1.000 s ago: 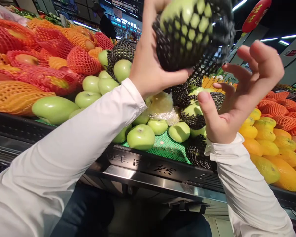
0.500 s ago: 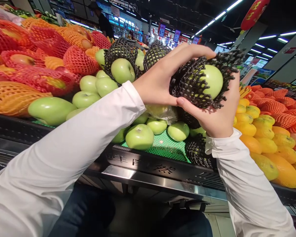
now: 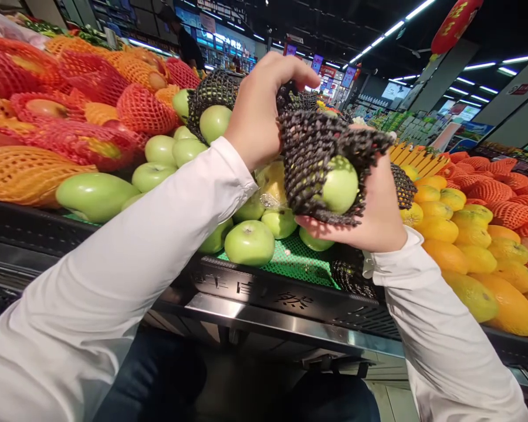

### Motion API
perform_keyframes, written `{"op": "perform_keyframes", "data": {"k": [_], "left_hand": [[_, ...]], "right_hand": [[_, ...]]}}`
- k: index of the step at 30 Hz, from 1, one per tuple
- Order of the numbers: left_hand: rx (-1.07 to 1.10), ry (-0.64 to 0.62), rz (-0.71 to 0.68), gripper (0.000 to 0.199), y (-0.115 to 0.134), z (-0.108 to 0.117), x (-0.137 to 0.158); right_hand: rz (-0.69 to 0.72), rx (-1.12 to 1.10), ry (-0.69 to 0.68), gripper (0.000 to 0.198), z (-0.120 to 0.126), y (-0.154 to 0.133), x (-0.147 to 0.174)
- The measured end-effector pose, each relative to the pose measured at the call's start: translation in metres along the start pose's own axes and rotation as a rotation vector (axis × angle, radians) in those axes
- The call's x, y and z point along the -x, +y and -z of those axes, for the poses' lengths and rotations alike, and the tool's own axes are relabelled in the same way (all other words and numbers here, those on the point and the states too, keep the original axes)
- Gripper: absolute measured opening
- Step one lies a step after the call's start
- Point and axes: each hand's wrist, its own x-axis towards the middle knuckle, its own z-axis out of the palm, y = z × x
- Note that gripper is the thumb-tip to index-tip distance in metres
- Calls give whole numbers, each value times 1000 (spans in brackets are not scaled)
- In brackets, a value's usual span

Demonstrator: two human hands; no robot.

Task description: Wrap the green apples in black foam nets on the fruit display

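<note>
My right hand (image 3: 372, 214) cups a green apple (image 3: 341, 184) from below and the right side. A black foam net (image 3: 303, 164) wraps the apple, its mouth facing me so that the fruit's smooth skin shows. Arched at the net's upper left, my left hand (image 3: 259, 108) curls its fingers over dark netting; its thumb is hidden. Loose green apples (image 3: 249, 242) lie below and left of my hands on a green mat (image 3: 297, 261). Another apple (image 3: 215, 122) rests against a netted fruit (image 3: 213, 91) behind my left wrist.
A black bin edge (image 3: 264, 290) with a metal rail (image 3: 281, 322) runs across the front. Fruits in red and orange nets (image 3: 145, 108) are piled at left. Orange-yellow fruits (image 3: 444, 228) and red-netted ones (image 3: 501, 190) fill the right. A person (image 3: 187, 44) stands far back.
The netted apple has come left and slightly down in my right hand, and its net has turned. My left hand has shifted left and up, from around the fruit to the net's upper side.
</note>
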Motion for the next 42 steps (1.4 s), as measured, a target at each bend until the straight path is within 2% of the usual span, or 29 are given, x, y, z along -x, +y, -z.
{"op": "perform_keyframes", "data": {"k": [3,8,12,18,25,29,32,37,40,42], "left_hand": [[-63,7,-21,53,1,3,0],[-145,58,50,46,7,2,0],[-201,66,94,44,14,0,0],[-164,89,65,37,20,-2,3],[-111,129,28,34,20,-6,6],[-123,145,47,36,18,-7,5],[-150,144,59,32,18,-7,3],[-86,249,105,19,24,-8,1],[-21,268,116,11,28,-9,0],[54,246,101,14,28,-9,0]], "right_hand": [[21,-54,-80,92,-1,1,-1],[30,-144,-422,78,-1,2,-3],[124,-180,-578,73,-4,3,-4],[165,-261,-637,79,-2,6,-2],[124,-197,-666,70,6,2,-2],[74,-218,-657,73,9,1,0],[50,-215,-633,65,9,2,0],[-4,-132,-620,56,6,0,-5],[-17,-116,-671,50,2,-3,-11],[-8,-131,-697,48,-1,-3,-13]]}}
